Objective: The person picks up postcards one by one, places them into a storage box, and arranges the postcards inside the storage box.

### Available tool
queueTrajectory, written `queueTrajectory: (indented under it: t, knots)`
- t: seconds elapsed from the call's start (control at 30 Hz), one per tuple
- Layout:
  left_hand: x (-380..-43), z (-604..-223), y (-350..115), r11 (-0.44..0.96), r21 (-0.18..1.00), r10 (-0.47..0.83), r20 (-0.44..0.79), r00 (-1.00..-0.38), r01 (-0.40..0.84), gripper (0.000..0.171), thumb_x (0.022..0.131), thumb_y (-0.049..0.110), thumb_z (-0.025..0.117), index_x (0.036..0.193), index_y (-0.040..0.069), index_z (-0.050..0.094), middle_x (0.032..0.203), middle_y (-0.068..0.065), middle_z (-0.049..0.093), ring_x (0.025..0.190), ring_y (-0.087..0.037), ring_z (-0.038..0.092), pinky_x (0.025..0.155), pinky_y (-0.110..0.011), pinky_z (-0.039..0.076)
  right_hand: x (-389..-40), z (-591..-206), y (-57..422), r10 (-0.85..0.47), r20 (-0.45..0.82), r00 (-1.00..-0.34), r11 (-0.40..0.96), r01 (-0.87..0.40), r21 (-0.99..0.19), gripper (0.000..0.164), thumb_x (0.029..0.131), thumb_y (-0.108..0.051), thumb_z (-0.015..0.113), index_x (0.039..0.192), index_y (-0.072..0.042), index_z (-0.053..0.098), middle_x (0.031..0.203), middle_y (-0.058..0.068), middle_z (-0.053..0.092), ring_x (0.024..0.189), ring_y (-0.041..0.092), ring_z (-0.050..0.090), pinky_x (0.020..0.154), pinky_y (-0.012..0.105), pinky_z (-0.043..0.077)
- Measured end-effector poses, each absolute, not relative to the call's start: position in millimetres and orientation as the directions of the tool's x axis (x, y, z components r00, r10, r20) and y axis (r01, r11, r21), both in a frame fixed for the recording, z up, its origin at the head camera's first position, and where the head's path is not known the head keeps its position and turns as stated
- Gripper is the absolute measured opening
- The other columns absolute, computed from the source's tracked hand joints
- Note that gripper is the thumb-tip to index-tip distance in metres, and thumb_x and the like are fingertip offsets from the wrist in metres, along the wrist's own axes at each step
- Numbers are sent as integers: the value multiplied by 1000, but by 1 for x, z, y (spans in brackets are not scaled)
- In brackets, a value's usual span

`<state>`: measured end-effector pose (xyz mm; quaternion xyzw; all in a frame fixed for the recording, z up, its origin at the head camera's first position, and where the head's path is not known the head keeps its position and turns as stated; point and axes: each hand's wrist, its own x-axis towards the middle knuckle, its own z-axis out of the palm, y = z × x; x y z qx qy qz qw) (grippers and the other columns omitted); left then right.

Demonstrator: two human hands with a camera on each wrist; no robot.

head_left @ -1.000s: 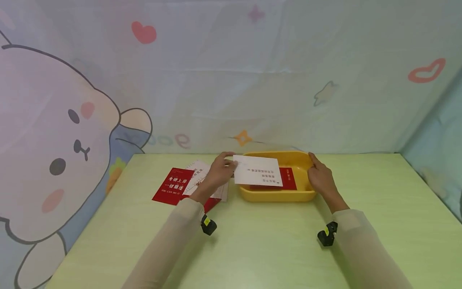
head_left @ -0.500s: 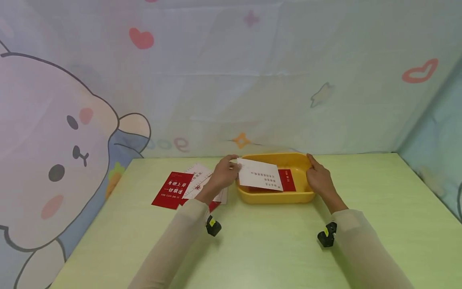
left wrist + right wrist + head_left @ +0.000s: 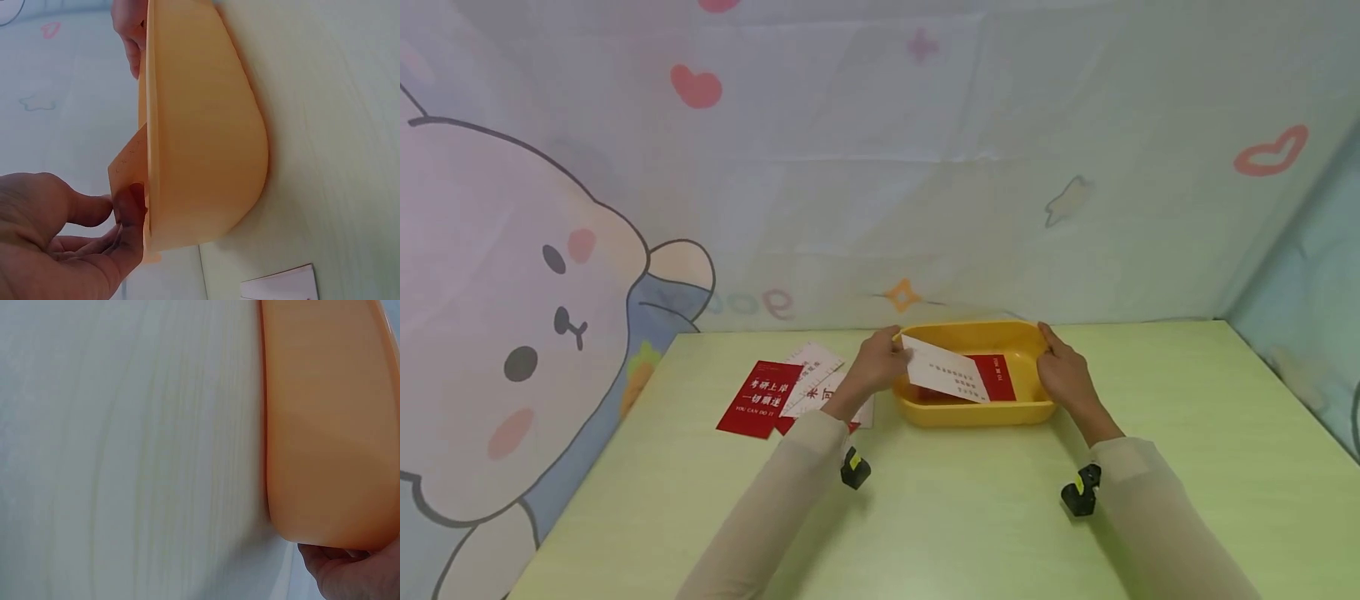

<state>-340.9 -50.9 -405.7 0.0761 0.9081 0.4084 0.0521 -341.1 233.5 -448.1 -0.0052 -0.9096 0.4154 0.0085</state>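
Two hands at a yellow tray [image 3: 977, 415], set near the far edge of the table [image 3: 970, 517], roughly midway between its far corners. The left hand [image 3: 876, 367], thumb and fingers nearly closed, pinches one end of a white card [image 3: 946, 372] at the tray's left end; the card slopes into the tray, partly covering a red card [image 3: 997, 380] inside. The right hand [image 3: 1067, 373] grips the tray's right end, its fingers curled at the rim. Toward the table's far left corner, a red leaflet [image 3: 758, 400] and white sheets [image 3: 801, 403] overlap, partly hidden by the left arm. Beyond the far edge: a patterned backdrop [image 3: 865, 208].
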Motion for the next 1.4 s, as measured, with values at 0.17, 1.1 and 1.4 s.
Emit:
queueTrajectory:
  t: [0.17,1.1,1.4]
  knots:
    - [-339,-403,-50,689,717,192,-38,-981,107,60,101,19,54,153,0,31,129,-22,61,119,-34,59,105,-46,48,-343,-452,233,3,29,-1000,683,-19,-730,61,97,-14,17,158,-6,17,161,23,24,130,40,43,100,50,43]
    - [-339,-406,-25,742,654,182,16,-983,148,56,85,-2,52,140,-6,46,95,-15,56,77,-19,40,71,-30,38,-341,-450,231,33,-6,-999,670,27,-742,61,99,-14,17,159,-6,14,162,24,21,144,43,32,115,56,33]
    - [-335,-401,-18,648,760,132,-43,-990,53,48,85,-1,55,134,-1,52,103,-16,59,81,-19,47,70,-28,42,-341,-448,230,51,-51,-997,666,72,-742,61,99,-15,16,159,-9,9,164,23,17,150,45,22,121,57,21]
